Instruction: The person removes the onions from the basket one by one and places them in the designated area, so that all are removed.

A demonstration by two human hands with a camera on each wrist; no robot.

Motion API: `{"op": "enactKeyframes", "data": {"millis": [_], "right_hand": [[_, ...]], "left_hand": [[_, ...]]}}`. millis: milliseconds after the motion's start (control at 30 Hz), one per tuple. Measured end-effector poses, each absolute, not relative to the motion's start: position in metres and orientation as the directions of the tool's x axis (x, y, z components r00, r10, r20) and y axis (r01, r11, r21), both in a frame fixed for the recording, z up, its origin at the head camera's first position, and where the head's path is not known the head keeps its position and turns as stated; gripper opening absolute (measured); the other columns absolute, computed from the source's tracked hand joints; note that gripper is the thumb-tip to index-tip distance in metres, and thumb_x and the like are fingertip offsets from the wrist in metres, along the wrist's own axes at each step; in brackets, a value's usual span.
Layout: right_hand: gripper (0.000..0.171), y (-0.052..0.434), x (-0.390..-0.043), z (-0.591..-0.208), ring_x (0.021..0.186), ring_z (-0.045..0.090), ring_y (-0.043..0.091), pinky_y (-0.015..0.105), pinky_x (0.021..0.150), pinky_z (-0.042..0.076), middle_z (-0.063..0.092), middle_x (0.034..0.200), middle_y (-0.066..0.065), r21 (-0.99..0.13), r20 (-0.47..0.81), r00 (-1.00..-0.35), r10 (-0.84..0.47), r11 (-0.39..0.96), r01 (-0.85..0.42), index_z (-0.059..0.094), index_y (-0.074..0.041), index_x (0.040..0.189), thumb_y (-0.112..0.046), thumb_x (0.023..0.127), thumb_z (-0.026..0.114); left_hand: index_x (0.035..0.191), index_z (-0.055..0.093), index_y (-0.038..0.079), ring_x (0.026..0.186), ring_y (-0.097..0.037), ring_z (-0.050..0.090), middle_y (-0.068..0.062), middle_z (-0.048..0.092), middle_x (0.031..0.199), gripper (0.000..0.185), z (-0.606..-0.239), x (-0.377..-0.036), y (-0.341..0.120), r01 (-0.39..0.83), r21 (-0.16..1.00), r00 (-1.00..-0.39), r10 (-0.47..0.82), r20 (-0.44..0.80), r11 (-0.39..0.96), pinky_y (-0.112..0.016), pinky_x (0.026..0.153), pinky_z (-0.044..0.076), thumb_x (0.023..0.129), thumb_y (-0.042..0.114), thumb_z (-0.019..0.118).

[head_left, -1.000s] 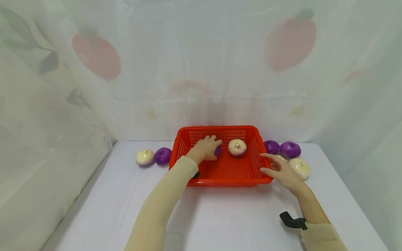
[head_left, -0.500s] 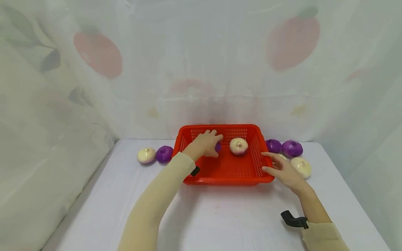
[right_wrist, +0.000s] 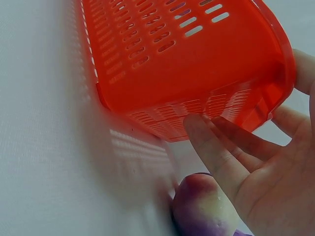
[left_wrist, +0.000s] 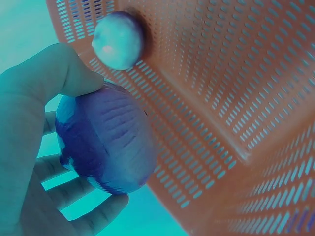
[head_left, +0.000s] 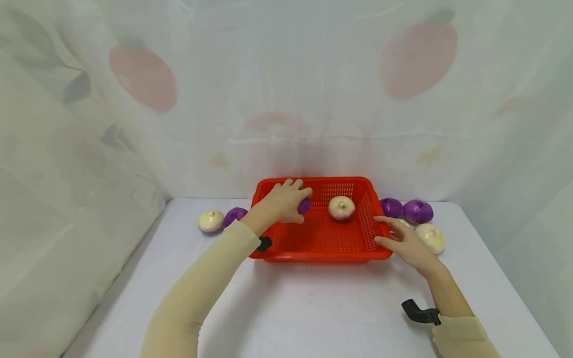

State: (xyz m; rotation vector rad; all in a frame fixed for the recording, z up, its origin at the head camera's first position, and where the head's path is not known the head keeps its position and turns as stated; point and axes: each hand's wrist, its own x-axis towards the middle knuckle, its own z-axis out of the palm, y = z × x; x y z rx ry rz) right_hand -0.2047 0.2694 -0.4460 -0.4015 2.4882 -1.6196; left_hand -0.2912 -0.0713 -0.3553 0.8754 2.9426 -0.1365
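Note:
My left hand (head_left: pixel 285 201) holds a purple onion (head_left: pixel 304 206) above the left part of the red plastic basket (head_left: pixel 322 256). In the left wrist view the thumb and fingers curl round this onion (left_wrist: pixel 110 140), which is lifted off the basket floor. A cream-and-purple bulb (head_left: pixel 341 208) sits in the basket, towards the back right. My right hand (head_left: pixel 409 247) grips the basket's right rim. The right wrist view has the thumb over the rim and the fingers (right_wrist: pixel 211 147) against the outer wall.
Left of the basket lie a cream bulb (head_left: pixel 211 221) and a purple onion (head_left: pixel 235 216). Beyond its right side are two purple onions (head_left: pixel 418 212), a cream bulb (head_left: pixel 430 237) and another partly behind my right hand. A printed curtain (head_left: pixel 286 99) hangs behind the table.
My left hand has raised the purple onion from the basket floor and moved it left. The right hand has stayed at the rim.

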Motion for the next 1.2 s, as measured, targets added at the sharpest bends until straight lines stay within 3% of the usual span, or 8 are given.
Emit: {"op": "enactKeyframes", "data": {"millis": [467,1200], "right_hand": [[0.059,0.268,-0.207,-0.446,0.139,0.038,0.052,0.063,0.103,0.044,0.034,0.158,0.022,-0.914,0.027,-0.952,-0.306,0.379,-0.148,0.044,-0.012,0.152,-0.031,0.1,0.066],[0.061,0.267,-0.205,-0.443,0.139,0.037,0.052,0.064,0.104,0.042,0.033,0.158,0.023,-0.907,0.024,-0.954,-0.3,0.395,-0.147,0.042,-0.011,0.153,-0.031,0.1,0.065]], "left_hand": [[0.124,0.058,0.023,0.114,-0.028,0.049,-0.005,0.052,0.121,0.049,-0.346,-0.272,-0.122,0.593,-0.041,-0.8,0.594,0.084,0.804,-0.047,0.086,0.05,0.079,0.033,0.075],[0.128,0.06,0.019,0.114,-0.034,0.049,-0.011,0.052,0.125,0.052,-0.328,-0.241,-0.19,0.497,0.033,-0.858,0.485,0.168,0.867,-0.055,0.087,0.05,0.08,0.03,0.076]]}}
